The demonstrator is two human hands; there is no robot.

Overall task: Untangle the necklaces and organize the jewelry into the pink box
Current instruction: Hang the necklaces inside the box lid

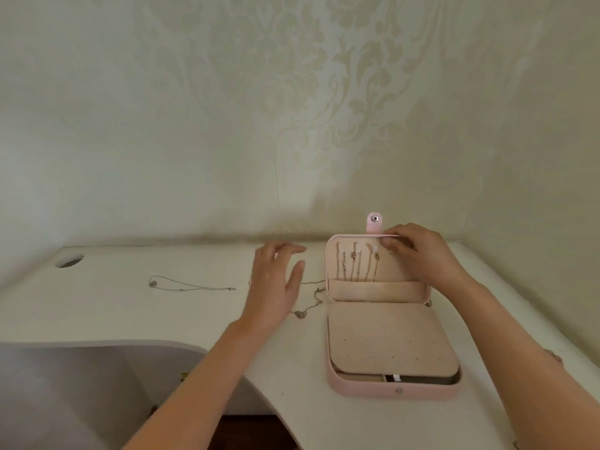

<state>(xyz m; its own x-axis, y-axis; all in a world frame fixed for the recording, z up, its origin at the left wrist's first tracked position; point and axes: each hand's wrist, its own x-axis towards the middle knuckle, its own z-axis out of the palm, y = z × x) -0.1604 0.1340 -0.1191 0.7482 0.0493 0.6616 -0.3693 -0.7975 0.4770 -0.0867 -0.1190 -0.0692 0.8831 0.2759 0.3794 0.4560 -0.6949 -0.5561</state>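
The pink box (pixel 393 389) stands open on the white table, its lid upright against the wall. Several chains (pixel 355 266) hang from hooks inside the lid above a beige pocket. My right hand (pixel 418 254) holds the lid's top right edge, fingers curled over the rim. My left hand (pixel 276 277) hovers with fingers spread above the table, left of the box. A thin silver necklace (pixel 191 285) lies stretched out further left. Another chain with a small pendant (pixel 308 306) lies between my left hand and the box, partly hidden by the hand.
A beige perforated insert (pixel 389 339) covers the box's base, with a dark compartment showing at its front edge. The table (pixel 130 313) has a round cable hole (pixel 69 260) at the far left and a curved cut-out in its front edge. Patterned wallpaper rises directly behind.
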